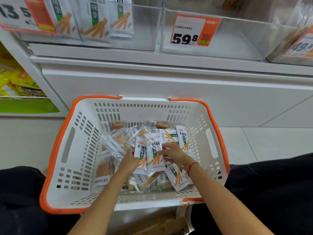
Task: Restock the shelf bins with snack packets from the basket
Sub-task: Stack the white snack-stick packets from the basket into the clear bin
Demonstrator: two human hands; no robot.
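Shelf bins (211,36) above – basket (71,150) | both hands' fingers pinching white packets (153,155)

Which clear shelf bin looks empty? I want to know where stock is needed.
The middle bin with the 59.8 price tag shows no packets, while the left bin already holds white packets.

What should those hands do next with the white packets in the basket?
Probably lift them to the left bin. The left hand and right hand already hold white packets upright, the same kind standing in that bin, which has room at its right.
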